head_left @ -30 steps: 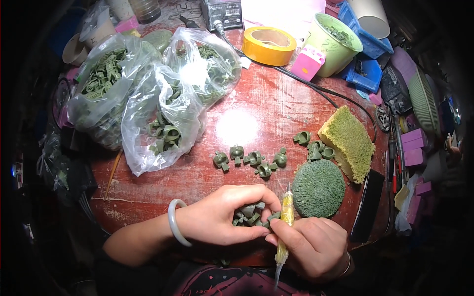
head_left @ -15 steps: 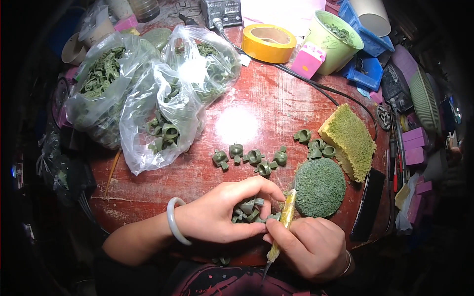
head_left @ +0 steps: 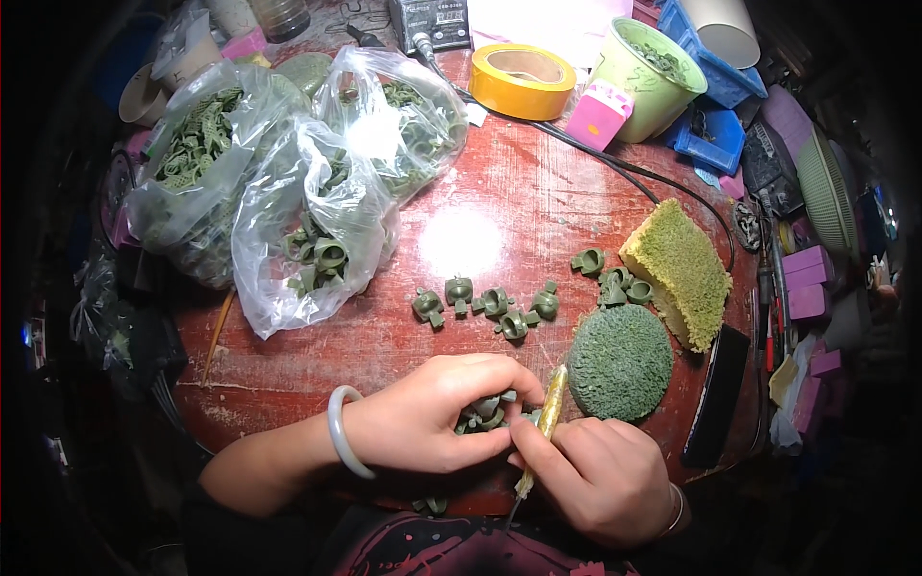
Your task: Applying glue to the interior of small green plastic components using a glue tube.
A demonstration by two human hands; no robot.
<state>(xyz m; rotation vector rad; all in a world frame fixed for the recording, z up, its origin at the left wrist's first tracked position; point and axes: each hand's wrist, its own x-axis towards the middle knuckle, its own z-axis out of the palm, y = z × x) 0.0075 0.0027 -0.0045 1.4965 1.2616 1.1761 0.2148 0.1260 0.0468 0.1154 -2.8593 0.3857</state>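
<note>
Curled round several small dark green moulded parts [head_left: 485, 413] is my left hand [head_left: 432, 413], its fingertips meeting my right thumb over one of the pieces. My right hand [head_left: 605, 470] grips a slim pen-like tool [head_left: 549, 413] with a yellow wrapped handle, tilted across the fingers. A thin dark end sticks out of the tool's lower side; its exact kind I cannot tell. Just beyond my hands lie loose green cup-shaped parts [head_left: 495, 303]. A round green scouring pad [head_left: 622, 363] lies right of the tool, with more green parts [head_left: 615, 286] behind it.
Clear plastic bags [head_left: 298, 192] of green parts fill the far left. A yellow-green sponge [head_left: 680, 274] lies at right, near a black flat bar [head_left: 715, 398]. At the back are a tape roll [head_left: 521, 96], a green tub [head_left: 615, 72], a control box [head_left: 432, 27] and a black cable [head_left: 615, 163].
My right hand and the tool have shifted slightly left, and the tool's upper end has dropped nearer my left fingers. The round pad has slid slightly away and left.
</note>
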